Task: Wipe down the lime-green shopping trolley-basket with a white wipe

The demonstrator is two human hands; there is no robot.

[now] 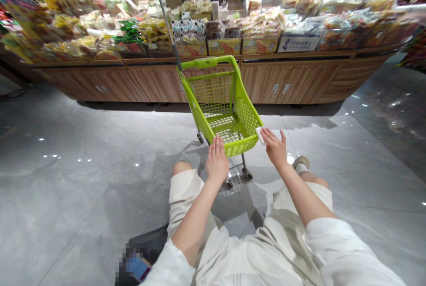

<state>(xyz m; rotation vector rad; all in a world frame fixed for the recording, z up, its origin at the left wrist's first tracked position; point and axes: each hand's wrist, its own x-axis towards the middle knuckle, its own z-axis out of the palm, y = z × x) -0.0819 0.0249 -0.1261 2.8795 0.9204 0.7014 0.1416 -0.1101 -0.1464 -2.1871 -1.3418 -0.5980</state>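
Observation:
A small lime-green shopping cart (248, 117) with a mesh basket stands in front of me, nothing in its basket. At the near left corner of the rim lies my left hand (218, 159), its fingers stretched out together and holding nothing. My right hand (275, 148) is at the near right corner, with a small white cloth or tissue (260, 136) under its fingers, against the rim. The thumb of that hand stands apart from the fingers. Part of the cloth is hidden behind the fingers.
A long wooden display counter (206, 81) stretches behind the cart, loaded with packaged foods (262, 24). A thin grey pole (164, 15) rises at the cart's far left corner. Beside my left leg is a dark item (143, 246), partly pixelated. Grey tiled floor (100, 161) surrounds the cart.

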